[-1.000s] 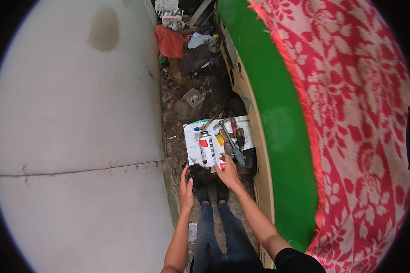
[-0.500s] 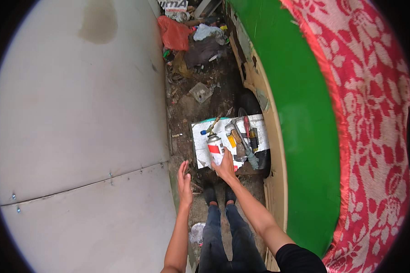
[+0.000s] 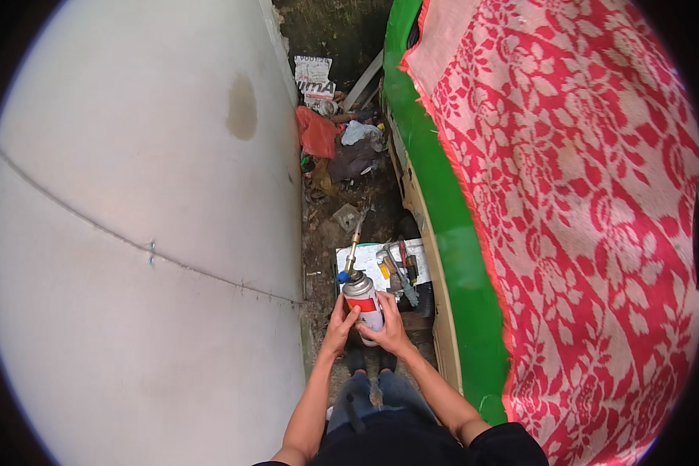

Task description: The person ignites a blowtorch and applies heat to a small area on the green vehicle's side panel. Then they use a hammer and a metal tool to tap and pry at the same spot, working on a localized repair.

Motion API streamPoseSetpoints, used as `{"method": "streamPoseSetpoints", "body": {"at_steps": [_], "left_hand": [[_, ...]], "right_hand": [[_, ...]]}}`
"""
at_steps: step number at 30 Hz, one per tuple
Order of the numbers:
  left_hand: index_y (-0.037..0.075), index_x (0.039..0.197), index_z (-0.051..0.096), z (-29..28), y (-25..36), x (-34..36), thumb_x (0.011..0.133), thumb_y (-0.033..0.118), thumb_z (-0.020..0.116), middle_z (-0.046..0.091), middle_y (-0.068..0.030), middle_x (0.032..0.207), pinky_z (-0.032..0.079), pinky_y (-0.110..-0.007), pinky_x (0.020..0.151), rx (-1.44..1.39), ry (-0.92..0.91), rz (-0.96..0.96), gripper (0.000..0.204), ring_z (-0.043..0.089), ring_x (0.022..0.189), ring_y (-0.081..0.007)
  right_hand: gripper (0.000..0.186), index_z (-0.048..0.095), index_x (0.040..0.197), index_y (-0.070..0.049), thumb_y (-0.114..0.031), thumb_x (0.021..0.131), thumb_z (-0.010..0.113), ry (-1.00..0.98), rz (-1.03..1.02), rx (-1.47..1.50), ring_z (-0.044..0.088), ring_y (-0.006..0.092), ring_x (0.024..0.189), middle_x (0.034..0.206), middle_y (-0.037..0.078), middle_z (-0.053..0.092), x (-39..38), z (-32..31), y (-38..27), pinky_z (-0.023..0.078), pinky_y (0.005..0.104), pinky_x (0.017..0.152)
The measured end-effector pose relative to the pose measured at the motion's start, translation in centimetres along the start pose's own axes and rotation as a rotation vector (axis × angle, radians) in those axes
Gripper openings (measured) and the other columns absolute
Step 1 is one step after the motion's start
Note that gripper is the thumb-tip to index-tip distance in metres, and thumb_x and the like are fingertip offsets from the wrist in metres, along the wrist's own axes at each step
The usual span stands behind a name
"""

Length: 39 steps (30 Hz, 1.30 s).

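A gas torch (image 3: pixel 363 301), a white canister with a red band, a blue knob and a brass nozzle, is held upright in front of me. My left hand (image 3: pixel 338 325) wraps its left side, thumb across the front. On the other side my right hand (image 3: pixel 388 328) grips the lower canister. The nozzle points away from me. Beyond my hands lies a white board (image 3: pixel 349 256) bearing a hammer (image 3: pixel 397 270), a red-handled screwdriver (image 3: pixel 403 250) and a small yellow item (image 3: pixel 384 270). The canister and my hands cover part of the board.
A pale panel wall (image 3: pixel 171 334) rises on the left. Along the right runs a green panel (image 3: pixel 466 264) draped with a red-and-cream floral cloth (image 3: pixel 582 217). Farther along the narrow passage lie a red plastic bag (image 3: pixel 316 132) and other litter.
My right hand has lifted the torch from above the board toward me. My left hand, apart and open before, has closed on the canister. The view has tilted up.
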<state>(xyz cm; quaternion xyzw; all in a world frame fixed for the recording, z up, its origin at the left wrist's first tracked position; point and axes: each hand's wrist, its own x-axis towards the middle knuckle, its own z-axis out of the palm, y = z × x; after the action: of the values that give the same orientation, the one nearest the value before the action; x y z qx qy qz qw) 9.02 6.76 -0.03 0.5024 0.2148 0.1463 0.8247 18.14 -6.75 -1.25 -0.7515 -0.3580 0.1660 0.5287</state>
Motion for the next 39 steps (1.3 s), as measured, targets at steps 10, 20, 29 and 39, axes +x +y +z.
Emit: {"method": "streamPoseSetpoints", "body": {"at_steps": [10,20,29,39], "left_hand": [[0.013,0.154,0.025,1.0,2.4,-5.7,0.089,0.021,0.079,0.045,-0.0117,0.148,0.036,-0.04,0.113,-0.066,0.071,0.148,0.084,0.044,0.137,-0.0215],[0.005,0.136,0.047,0.5,5.3,-7.0,0.075,0.023,0.09,0.064,-0.0102,0.118,0.051,-0.036,0.094,0.415,0.1,0.207,0.076,0.063,0.107,-0.0199],[0.009,0.138,0.042,1.3,4.0,-8.7,0.067,0.025,0.092,0.066,-0.018,0.108,0.054,-0.041,0.085,0.914,0.209,0.239,0.088,0.069,0.099,-0.0312],[0.012,0.138,0.041,3.1,5.6,-9.1,0.07,0.026,0.086,0.068,-0.0234,0.112,0.053,-0.051,0.082,0.951,0.192,0.201,0.083,0.067,0.101,-0.0464]], "right_hand": [[0.105,0.037,0.157,-0.009,-0.039,0.072,0.091,-0.306,-0.043,0.015,0.048,0.033,0.121,0.127,0.017,0.04,-1.3,-4.1,-6.1,0.041,0.0411,0.106],[0.035,0.061,0.127,-0.003,-0.03,0.107,0.05,-0.113,0.074,0.311,0.057,0.0098,0.08,0.094,0.004,0.064,-2.1,-6.0,-9.6,0.047,0.0252,0.072],[0.036,0.057,0.102,0.002,-0.033,0.107,0.048,-0.043,0.064,0.036,0.063,0.0411,0.075,0.08,0.024,0.064,-2.1,-5.9,-11.1,0.048,0.0449,0.067],[0.029,0.055,0.095,0.001,-0.025,0.107,0.048,0.05,0.1,-0.114,0.058,0.0502,0.073,0.069,0.026,0.057,-2.0,-4.9,-11.5,0.04,0.0525,0.059]]}}
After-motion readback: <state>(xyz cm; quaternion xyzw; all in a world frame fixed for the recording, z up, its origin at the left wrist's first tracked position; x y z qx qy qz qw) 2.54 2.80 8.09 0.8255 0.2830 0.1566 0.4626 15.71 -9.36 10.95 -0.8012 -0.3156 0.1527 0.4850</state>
